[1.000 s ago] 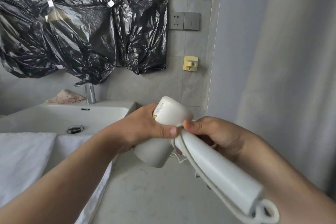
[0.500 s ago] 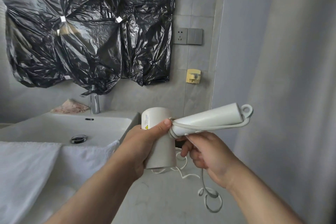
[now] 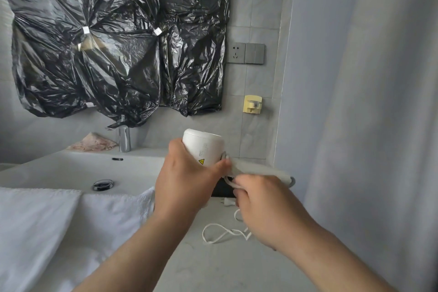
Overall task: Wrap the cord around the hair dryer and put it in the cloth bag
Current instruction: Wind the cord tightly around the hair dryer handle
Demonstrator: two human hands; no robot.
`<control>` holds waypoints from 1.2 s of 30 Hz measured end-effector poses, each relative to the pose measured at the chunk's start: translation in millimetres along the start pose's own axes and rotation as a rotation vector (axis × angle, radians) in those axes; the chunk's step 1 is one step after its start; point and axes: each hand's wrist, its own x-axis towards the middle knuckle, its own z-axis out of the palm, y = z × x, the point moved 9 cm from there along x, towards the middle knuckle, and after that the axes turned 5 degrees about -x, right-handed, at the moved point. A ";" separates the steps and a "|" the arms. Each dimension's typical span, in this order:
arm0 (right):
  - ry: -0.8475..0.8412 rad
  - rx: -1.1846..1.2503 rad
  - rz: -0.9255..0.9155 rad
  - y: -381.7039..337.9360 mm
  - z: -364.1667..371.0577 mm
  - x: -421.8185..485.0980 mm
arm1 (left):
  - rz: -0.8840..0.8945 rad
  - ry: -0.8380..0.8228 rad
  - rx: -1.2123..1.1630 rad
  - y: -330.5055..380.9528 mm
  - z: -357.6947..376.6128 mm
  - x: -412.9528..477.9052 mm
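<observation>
Fingers [image 3: 216, 168] of the left hand [image 3: 184, 180] curl round the hair dryer [image 3: 203, 147], held just right of the sink [image 3: 83, 166]; the right hand [image 3: 258, 201] pinches the cord [image 3: 204, 232] beside the blurred handle; much cord lies loose on the counter right of the sink, so wrapping looks unfinished; bagging remains, with no cloth bag plainly visible.
</observation>
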 end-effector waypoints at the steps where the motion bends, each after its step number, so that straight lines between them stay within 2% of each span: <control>1: 0.036 -0.096 -0.033 -3.5 -9.8 1.9 | 0.025 -0.022 0.032 3.7 0.0 -0.7; 3: 0.120 -0.202 -0.108 -8.6 -28.0 4.0 | 0.064 -0.089 0.088 5.9 1.5 1.5; 6: 0.217 -0.150 -0.158 -4.0 -44.8 7.2 | 0.141 -0.190 0.178 10.1 2.2 3.0; 8: 0.175 -0.071 -0.141 6.0 -41.2 13.1 | 0.192 -0.239 0.187 14.7 1.4 2.8; 11: -0.029 0.041 -0.090 22.1 -21.0 23.1 | 0.230 -0.292 0.148 16.6 0.5 3.3; 13: -0.108 0.218 -0.064 27.7 -12.6 25.4 | 0.229 -0.314 0.054 12.7 1.7 3.6; 16: -0.094 0.406 -0.053 28.1 -17.6 27.7 | 0.295 -0.313 0.002 16.4 2.3 -4.7; 19: -0.070 0.463 -0.036 30.2 -20.4 28.7 | 0.414 -0.259 0.195 29.1 4.7 -14.9; 22: -0.111 0.543 -0.021 33.3 -16.7 26.6 | 0.422 -0.262 0.238 31.0 8.9 -15.8; 26: -0.225 0.746 0.048 38.5 -8.4 20.1 | 0.453 -0.285 0.187 27.8 9.5 -10.5; 29: -0.282 0.945 0.085 38.7 -6.1 18.3 | 0.438 -0.324 -0.003 24.2 7.7 -10.2; 32: -0.303 1.023 0.099 39.2 -4.4 19.9 | 0.374 -0.322 -0.217 17.0 2.7 -6.3; 36: -0.279 1.117 0.133 46.0 6.8 23.2 | 0.339 -0.333 -0.324 11.6 2.4 -0.1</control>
